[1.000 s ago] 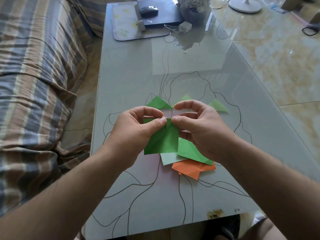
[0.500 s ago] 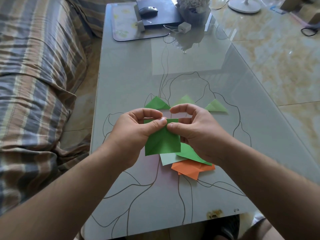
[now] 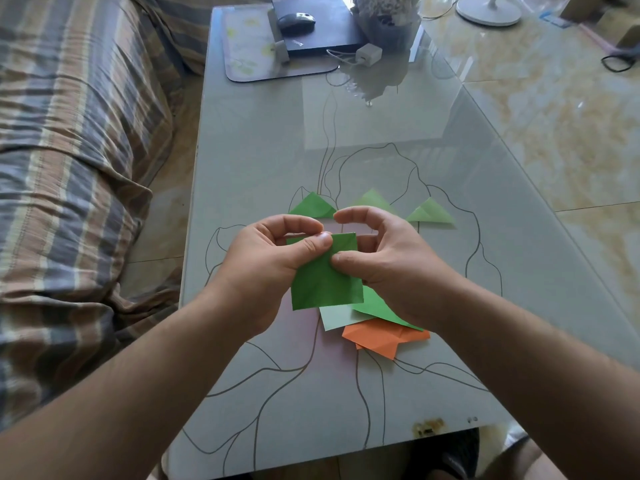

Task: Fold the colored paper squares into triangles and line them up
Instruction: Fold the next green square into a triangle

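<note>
- Glass covers the table (image 3: 263, 161), which has a flower outline drawn under it; a striped sofa (image 3: 69, 140) runs along its left edge and pale floor tiles (image 3: 554, 126) lie to its right.
- Nearest the person, a small stack of paper waits on the table: an orange sheet (image 3: 384, 337) at the bottom, already creased, a pale green sheet (image 3: 337, 317) over it, and a darker green sheet (image 3: 377, 306) on top, partly under the right wrist.
- Just above that stack, both hands hold a green square (image 3: 323, 282) up off the glass. The left hand (image 3: 266, 265) pinches its upper edge between thumb and curled fingers; the right hand (image 3: 384, 258) pinches the same edge from the other side, thumb in front, forefinger arched over.
- The square looks flat and unfolded, with faint crease lines on its face, so I judge this fold is only starting.
- Beyond the hands, three green triangles sit in a row: a dark one (image 3: 311, 206) at the left, a pale one (image 3: 374, 199) in the middle, half hidden by the right forefinger, and a pale one (image 3: 431, 213) at the right.
- So three pieces appear done; the held square and at least three sheets in the stack remain.
- At the far end lie a mat (image 3: 249, 46), a black box (image 3: 322, 32) with a mouse (image 3: 296, 19) on it, and a white charger (image 3: 369, 53).
</note>
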Available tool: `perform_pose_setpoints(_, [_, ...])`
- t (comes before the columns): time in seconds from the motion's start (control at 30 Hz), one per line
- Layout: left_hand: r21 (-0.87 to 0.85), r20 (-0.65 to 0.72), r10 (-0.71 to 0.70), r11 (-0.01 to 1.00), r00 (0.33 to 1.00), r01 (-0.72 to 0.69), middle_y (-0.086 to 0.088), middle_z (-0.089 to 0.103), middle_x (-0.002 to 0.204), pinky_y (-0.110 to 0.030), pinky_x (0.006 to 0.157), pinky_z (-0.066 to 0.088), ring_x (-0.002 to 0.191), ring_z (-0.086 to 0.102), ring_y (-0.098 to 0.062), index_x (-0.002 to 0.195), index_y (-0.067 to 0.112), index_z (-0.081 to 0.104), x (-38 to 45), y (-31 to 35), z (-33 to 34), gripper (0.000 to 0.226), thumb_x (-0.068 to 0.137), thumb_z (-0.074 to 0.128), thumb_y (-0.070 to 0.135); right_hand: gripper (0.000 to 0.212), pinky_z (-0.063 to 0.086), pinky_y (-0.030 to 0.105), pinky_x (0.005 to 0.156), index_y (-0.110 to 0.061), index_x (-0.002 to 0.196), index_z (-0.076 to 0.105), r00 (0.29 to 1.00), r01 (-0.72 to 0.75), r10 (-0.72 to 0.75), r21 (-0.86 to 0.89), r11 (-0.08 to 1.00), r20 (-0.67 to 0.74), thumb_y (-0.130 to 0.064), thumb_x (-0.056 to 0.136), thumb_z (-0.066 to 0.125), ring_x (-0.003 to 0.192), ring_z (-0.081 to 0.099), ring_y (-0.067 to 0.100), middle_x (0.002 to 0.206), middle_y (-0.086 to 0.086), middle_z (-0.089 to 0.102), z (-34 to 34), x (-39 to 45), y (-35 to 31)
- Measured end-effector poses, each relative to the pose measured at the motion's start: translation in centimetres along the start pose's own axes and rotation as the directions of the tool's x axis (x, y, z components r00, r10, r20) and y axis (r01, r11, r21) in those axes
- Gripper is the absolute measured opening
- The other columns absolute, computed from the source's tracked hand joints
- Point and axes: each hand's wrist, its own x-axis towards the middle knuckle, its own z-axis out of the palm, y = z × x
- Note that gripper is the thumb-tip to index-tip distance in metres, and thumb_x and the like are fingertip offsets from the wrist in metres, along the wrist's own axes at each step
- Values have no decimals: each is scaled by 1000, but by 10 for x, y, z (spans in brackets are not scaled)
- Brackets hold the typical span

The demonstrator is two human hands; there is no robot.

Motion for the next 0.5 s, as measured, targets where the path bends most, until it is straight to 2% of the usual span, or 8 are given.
perform_pose_setpoints(0.1, [20,2,10,1000,1000,-10,-16,75,93,-42,80,64,87,74,-31,90,11,74,-1,0,0,25,66,82,16,49,54,60,96,-20,125,61,1000,10,-10,0,1000,8,3,83,76,91,75,41,101,29,74,0,0,1])
perform_pose_setpoints(0.2, [41,-6,28,999,1000,-28,-17,75,96,-42,80,64,87,73,-31,91,11,74,-1,0,0,26,67,83,17,53,57,55,94,-22,126,60,1000,-1,1,27,1000,2,1,83,78,90,75,39,100,25,74,-4,2,1])
perform_pose_setpoints(0.33, [64,-7,29,998,1000,-28,-19,76,99,-41,80,63,90,75,-34,95,10,74,-2,1,0,27,70,82,18,52,56,43,78,-19,122,63,1000,7,-7,72,997,-10,-1,75,77,77,64,27,81,9,58,-8,5,0])
perform_pose_setpoints(0.43, [95,4,43,995,999,-43,-15,78,98,-42,77,64,89,77,-32,102,13,72,-5,2,2,26,78,81,16,49,58,42,80,-14,122,63,1000,0,3,134,991,-23,10,81,76,75,64,25,78,6,57,-9,6,-1])
perform_pose_setpoints(0.5, [104,29,49,993,998,-51,-12,79,94,-38,74,64,87,78,-29,109,15,69,-7,4,3,33,78,80,16,47,61,39,78,-12,124,59,999,-11,20,186,983,-43,13,86,71,74,69,25,77,7,62,-8,6,-1])
